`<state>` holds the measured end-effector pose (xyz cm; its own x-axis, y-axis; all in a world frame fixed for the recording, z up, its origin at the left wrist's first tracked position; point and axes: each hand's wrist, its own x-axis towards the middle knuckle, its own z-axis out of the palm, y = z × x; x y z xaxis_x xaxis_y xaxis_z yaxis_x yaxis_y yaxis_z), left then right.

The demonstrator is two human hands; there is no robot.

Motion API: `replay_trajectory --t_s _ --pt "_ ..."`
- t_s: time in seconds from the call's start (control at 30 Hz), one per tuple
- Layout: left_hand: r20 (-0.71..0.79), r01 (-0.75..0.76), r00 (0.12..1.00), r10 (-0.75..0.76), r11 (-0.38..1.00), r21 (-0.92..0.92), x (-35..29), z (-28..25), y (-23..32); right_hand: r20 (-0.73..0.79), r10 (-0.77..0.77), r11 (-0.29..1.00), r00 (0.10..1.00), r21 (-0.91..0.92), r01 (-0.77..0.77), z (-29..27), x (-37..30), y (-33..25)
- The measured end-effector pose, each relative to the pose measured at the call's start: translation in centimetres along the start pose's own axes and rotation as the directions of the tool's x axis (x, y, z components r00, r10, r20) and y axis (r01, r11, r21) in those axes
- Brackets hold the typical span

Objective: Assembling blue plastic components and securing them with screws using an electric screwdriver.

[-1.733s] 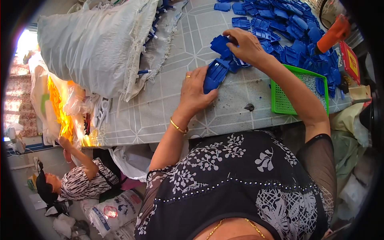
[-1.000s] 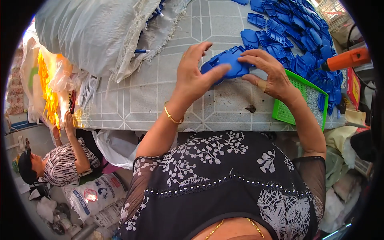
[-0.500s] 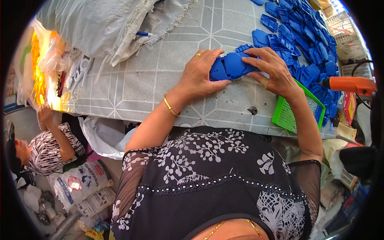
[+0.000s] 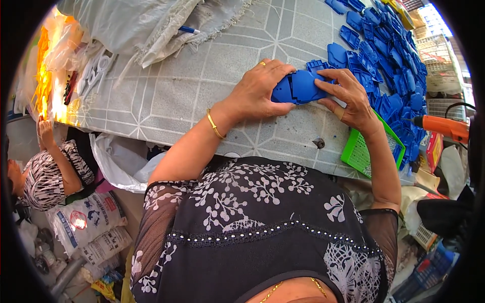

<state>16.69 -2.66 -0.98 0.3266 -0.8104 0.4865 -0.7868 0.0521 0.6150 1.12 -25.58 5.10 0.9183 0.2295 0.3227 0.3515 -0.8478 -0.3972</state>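
Head view: blue plastic casing (image 4: 304, 87) between both hands, over the grey patterned worktop (image 4: 222, 76); whether lifted clear, cannot tell. Long axis roughly left to right, across the body. Left hand (image 4: 258, 91) pinches the left end, fingers at the far edge, thumb at the near one. Right hand (image 4: 347, 98) on the right end — fingers bent over the top, thumb by the near edge. Neither hand nearer — both touch. Dark gap crosses the casing between them.

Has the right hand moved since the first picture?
Yes: the right hand has come toward the person, closer to the small dark cone on the grey tabletop.
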Motion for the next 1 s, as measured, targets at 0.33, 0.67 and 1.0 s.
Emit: replay_trajectory --t_s 0.33,0.67,1.0 --pt "0.029 0.017 0.999 -0.015 0.996 -0.084 0.3 -0.8 0.3 0.003 0.010 0.997 1.000 0.074 -0.010 -0.1 0.1 0.4" --pt "0.014 0.017 1.000 -0.015 0.993 -0.118 0.3 -0.6 0.0 -0.013 0.039 0.996 0.999 0.082 -0.038 0.2 0.1 -0.1" --pt "0.004 0.033 0.999 -0.033 0.998 -0.051 0.0 -0.3 0.7 0.025 0.007 0.999 1.000 -0.032 -0.006 0.3 -0.1 -0.6"
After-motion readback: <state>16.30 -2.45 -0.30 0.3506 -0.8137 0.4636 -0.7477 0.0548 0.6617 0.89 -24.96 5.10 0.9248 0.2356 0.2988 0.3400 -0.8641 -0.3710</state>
